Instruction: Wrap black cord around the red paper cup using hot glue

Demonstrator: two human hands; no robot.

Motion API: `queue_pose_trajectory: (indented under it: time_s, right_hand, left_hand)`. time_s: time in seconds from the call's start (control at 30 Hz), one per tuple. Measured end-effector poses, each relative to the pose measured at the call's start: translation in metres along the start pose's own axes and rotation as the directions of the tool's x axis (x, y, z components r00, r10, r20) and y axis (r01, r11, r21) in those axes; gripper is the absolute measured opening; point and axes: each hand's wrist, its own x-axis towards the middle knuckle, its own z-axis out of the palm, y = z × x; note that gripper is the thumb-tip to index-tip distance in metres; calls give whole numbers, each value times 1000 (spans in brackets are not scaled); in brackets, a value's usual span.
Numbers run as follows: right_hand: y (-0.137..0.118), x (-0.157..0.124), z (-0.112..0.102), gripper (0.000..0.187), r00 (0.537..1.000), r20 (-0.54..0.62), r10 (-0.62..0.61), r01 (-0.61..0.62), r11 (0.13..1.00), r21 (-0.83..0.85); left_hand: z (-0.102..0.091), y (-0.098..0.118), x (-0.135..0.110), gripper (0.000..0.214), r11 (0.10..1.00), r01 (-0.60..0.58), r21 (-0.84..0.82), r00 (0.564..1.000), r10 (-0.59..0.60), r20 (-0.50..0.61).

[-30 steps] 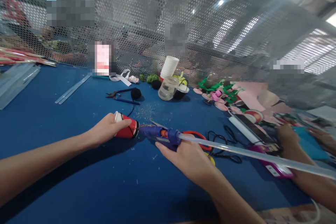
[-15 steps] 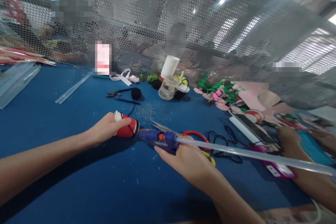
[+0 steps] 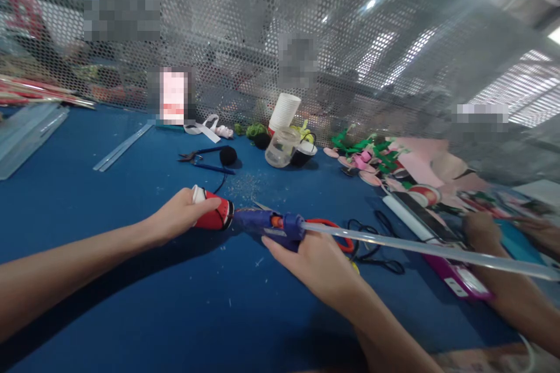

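My left hand (image 3: 186,213) is closed round a small red paper cup (image 3: 214,214) with a white end and a black band, lying on its side just over the blue table. In my right hand (image 3: 321,265) is a blue hot glue gun (image 3: 266,224), its nozzle pointing left at the cup's black-edged end. Whether nozzle and cup touch, I cannot tell. A long clear glue stick (image 3: 415,252) runs out of the gun's back to the right. Behind the gun lie scissors (image 3: 330,227) with red handles, partly covered. Black cord (image 3: 225,180) trails from the cup towards a black yarn ball (image 3: 228,155).
Blue-handled pliers (image 3: 205,162) lie beyond the cup. Stacked white cups (image 3: 285,112) and a clear plastic cup (image 3: 280,148) stand at the back. Green and pink craft pieces (image 3: 367,157) and a purple power strip (image 3: 459,280) are on the right, near another person's arm (image 3: 516,297).
The glue gun and my right hand have shifted slightly right, and the gun's rear has risen a little. My left hand with the cup stays nearly in place.
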Motion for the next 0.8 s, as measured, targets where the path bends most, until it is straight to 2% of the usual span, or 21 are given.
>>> queue_pose_trajectory:
  time_s: [0.17,0.5,0.8]
  right_hand:
    - [-1,2,-1,21,997,19,69,-69,998,9]
    - [3,11,5,19,998,-17,-53,52,996,-69]
    - [3,16,7,20,1000,-5,-19,19,1000,-11]
  left_hand:
    - [1,3,-3,37,999,-37,18,999,37,7]
    - [1,3,-4,34,989,-101,106,995,99,18]
    - [1,5,-6,33,989,-79,126,997,78,16]
